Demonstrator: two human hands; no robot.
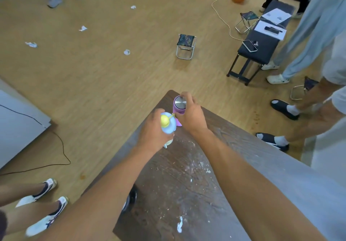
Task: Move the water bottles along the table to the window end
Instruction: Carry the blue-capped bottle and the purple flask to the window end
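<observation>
Standing upright just beyond the right hand, wrapped in its fingers: purple metal-lidded water bottle. Beside it, clamped in the left hand: pale-blue-capped bottle. Underneath both: dark wooden paint-flecked table, near its far corner.

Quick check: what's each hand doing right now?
Left hand: closed on the blue-lidded bottle.
Right hand: closed on the purple bottle, at the table end.

Both arms outstretched, left hand and right hand gripping.
</observation>
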